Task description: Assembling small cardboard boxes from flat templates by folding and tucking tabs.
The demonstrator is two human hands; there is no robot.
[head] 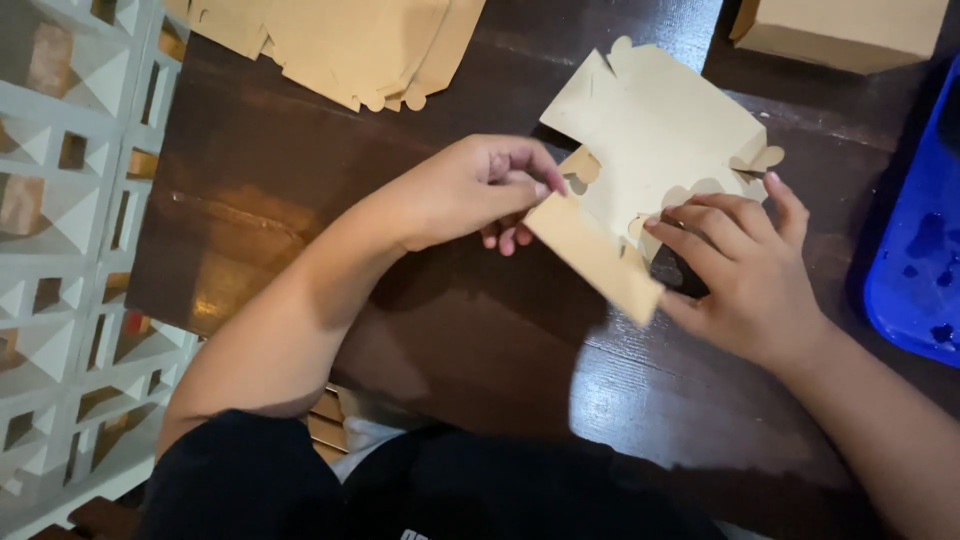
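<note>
**Two hands on one flat box blank, dark counter**

Fingers (pixel 520 185) of the left hand (pixel 465 190) are pinched together on the near left edge of one flat cardboard box blank (pixel 655 130), thumb side on top, two fingertips showing below the folded flap. Fingers (pixel 705 225) of the right hand (pixel 745 270) lie curled and close together, pressing down on the blank's near right part; whether they grip anything beneath cannot be told. A small dark object (pixel 672 270) shows under the right palm, kind not determinable.

Blank: one, pale tan, lying on the dark wooden counter (pixel 300 180), centre right of the view. Its long near flap (pixel 595 255) is folded up and tilted toward the person, held between the two hands. Rounded tabs visible along the blank's edges: one at the top, one at the right, one near the left thumb.

Other items, counted:
- One stack of flat blanks (pixel 340 40), same tan, at the far edge of the counter, well apart from the hands. Individual sheets in it cannot be counted.
- One assembled cardboard box (pixel 845 30), far right corner, partly cut off by the frame.
- One blue plastic tray (pixel 925 240), right edge, dark spots on it, near the right hand but not touching.
- One white lattice block wall (pixel 70 250) along the left.
</note>
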